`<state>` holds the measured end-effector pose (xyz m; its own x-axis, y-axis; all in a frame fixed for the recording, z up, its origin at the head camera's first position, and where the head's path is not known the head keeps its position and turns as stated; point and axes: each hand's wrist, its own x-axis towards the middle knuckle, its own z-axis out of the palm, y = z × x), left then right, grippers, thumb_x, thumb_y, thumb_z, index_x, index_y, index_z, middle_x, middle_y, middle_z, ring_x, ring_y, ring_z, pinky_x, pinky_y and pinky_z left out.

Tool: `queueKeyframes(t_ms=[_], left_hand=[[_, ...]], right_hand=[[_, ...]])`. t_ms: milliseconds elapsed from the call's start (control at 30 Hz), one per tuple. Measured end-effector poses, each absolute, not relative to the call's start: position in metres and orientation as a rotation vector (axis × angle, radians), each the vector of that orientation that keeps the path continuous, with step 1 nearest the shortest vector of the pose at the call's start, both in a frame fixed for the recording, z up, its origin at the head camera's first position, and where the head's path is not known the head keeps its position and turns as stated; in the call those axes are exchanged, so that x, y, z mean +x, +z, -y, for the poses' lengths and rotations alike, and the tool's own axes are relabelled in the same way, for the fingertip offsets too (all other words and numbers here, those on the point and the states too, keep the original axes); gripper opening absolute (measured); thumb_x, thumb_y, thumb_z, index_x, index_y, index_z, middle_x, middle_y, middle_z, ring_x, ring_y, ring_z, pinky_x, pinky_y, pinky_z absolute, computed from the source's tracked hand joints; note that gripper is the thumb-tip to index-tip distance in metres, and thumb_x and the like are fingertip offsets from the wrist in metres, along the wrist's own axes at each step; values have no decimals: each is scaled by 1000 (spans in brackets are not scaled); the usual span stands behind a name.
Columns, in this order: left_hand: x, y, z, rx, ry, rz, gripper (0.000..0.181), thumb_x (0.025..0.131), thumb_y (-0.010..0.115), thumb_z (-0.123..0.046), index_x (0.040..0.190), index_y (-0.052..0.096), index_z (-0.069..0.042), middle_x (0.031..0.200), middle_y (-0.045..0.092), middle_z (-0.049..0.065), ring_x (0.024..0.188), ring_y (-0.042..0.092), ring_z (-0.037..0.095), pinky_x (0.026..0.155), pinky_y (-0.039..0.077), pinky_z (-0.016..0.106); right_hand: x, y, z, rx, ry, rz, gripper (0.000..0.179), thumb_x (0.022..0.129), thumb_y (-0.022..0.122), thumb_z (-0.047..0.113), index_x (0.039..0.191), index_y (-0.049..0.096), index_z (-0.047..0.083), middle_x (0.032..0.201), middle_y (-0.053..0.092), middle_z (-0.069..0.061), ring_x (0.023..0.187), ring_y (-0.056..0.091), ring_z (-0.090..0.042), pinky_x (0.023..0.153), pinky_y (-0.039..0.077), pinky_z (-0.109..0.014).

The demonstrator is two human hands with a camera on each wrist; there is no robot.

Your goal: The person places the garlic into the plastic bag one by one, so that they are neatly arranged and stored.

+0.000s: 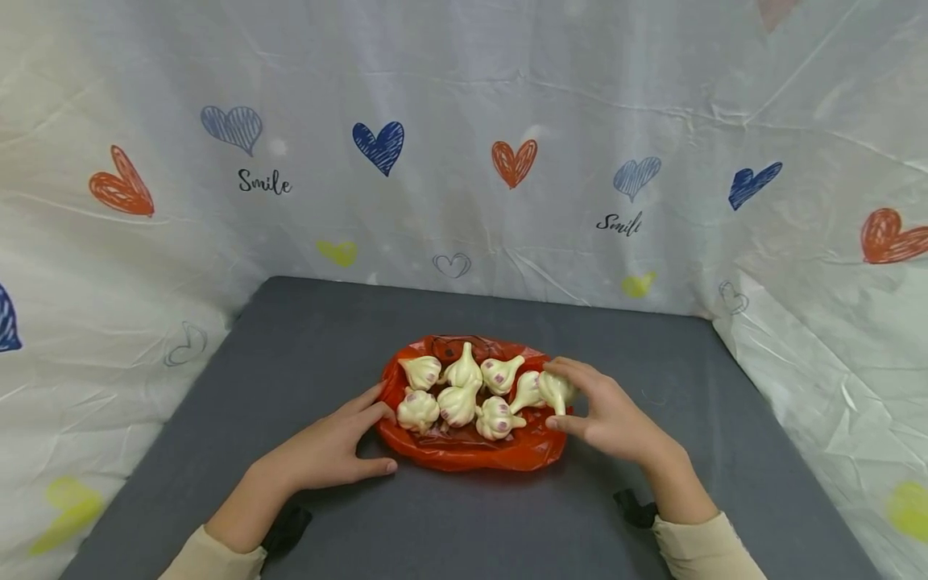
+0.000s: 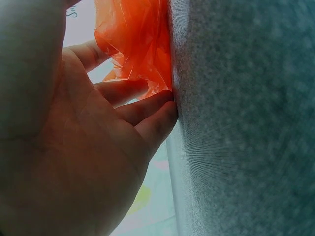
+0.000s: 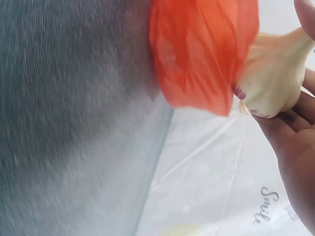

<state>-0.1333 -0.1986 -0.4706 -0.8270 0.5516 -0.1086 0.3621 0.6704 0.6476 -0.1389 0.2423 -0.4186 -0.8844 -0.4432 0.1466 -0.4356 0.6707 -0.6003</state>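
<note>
A red plastic bag (image 1: 467, 459), its rim spread wide, lies on the dark grey table with several whitish, purple-marked garlic bulbs (image 1: 457, 403) in it. At the bag's right rim my right hand (image 1: 616, 419) holds one garlic bulb (image 1: 557, 390) between thumb and fingers. In the right wrist view this bulb (image 3: 275, 71) is raised beside the bag's side (image 3: 197, 54), its stem toward the thumb. My left hand (image 1: 326, 451) rests at the bag's left side, fingers loosely extended and touching the plastic (image 2: 138, 44); its thumb lies apart from the bag.
The grey table (image 1: 464, 524) reaches back to a white sheet (image 1: 449, 80) printed with hearts and the word Smile. This sheet also hangs along the left and right sides. Dark bands (image 1: 286, 528) sit at both wrists by the cream sleeves.
</note>
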Motion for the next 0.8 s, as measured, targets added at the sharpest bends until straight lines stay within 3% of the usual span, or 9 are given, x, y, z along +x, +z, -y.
queueKeyframes(t_ms=[800], left_hand=[[-134,-474,200,762,931,-2595,51,94,83,-60,131,61,-34,180,19,12,162,28,41,120,37,66]], right_hand=[[-144,-439,-222,-798,-1030,-2841,74,89,95,23,153,62,8,157,59,-8,148,51,-36,116,44,-64]])
